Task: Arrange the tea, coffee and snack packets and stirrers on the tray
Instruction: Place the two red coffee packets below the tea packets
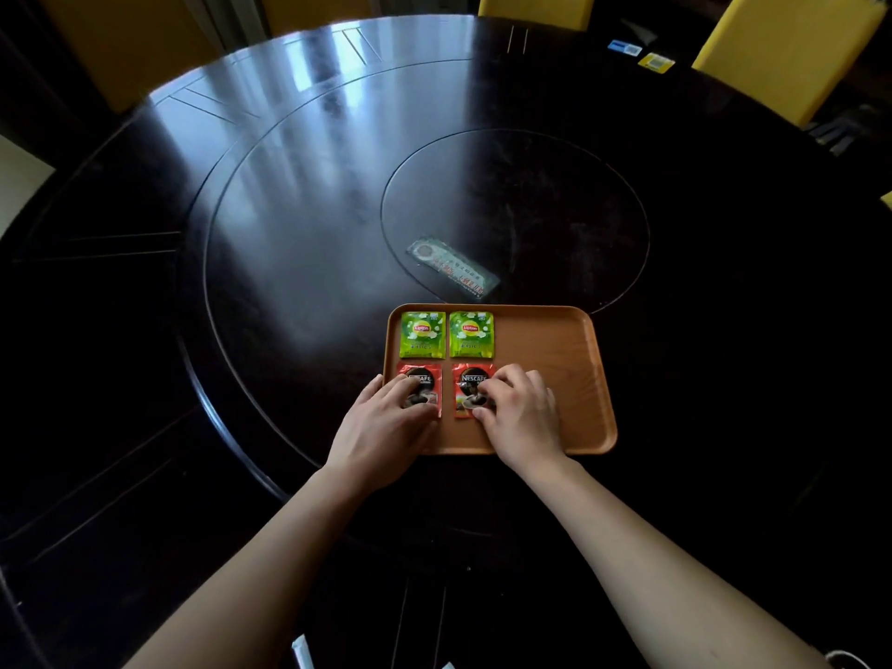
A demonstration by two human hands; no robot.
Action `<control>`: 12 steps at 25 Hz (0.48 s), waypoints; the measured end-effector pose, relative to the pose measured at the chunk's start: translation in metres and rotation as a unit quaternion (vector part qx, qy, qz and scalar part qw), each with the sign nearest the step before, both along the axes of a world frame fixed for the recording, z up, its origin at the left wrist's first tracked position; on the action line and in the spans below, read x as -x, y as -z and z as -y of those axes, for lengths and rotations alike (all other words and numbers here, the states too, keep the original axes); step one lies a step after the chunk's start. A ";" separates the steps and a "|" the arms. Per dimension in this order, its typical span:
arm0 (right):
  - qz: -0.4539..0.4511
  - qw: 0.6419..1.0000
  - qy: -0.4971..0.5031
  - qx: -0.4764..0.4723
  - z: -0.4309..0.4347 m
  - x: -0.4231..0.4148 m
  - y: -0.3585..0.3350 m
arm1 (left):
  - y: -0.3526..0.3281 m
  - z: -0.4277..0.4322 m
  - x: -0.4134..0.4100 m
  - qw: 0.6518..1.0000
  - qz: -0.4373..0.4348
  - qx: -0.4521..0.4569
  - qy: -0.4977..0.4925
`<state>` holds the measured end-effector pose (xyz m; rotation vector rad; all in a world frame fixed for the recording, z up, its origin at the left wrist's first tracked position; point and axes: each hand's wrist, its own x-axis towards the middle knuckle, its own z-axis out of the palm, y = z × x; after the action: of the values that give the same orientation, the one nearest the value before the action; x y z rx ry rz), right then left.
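We square the coffee row: left hand [386,420] flat on left coffee packet [431,379], right hand [523,415] pinching right coffee packet [467,384] (tea packets [422,334] set). Next: fetch clear sachet [453,268].

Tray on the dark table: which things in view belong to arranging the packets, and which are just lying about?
Job in hand: tray; left tea packet; right tea packet; left coffee packet under the left hand; right coffee packet under the right hand; probably the clear packet beyond the tray.

Lying about: blue card; yellow card; yellow chair; white cable.
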<state>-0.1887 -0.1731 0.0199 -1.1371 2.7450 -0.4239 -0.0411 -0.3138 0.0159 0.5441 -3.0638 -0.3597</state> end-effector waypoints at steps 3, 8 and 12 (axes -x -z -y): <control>-0.001 1.000 0.001 0.004 0.005 0.000 0.000 | 0.000 0.004 0.001 1.000 -0.010 -0.005 -0.002; -0.006 1.000 0.005 0.003 0.008 0.001 -0.001 | 0.001 0.007 0.004 1.000 -0.021 0.006 0.004; -0.006 1.000 0.003 0.003 0.008 0.002 0.000 | 0.004 0.009 0.006 1.000 -0.020 0.011 -0.001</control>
<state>-0.1910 -0.1813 0.0203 -1.1366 2.7609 -0.4271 -0.0473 -0.3229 0.0122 0.5311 -3.0246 -0.3321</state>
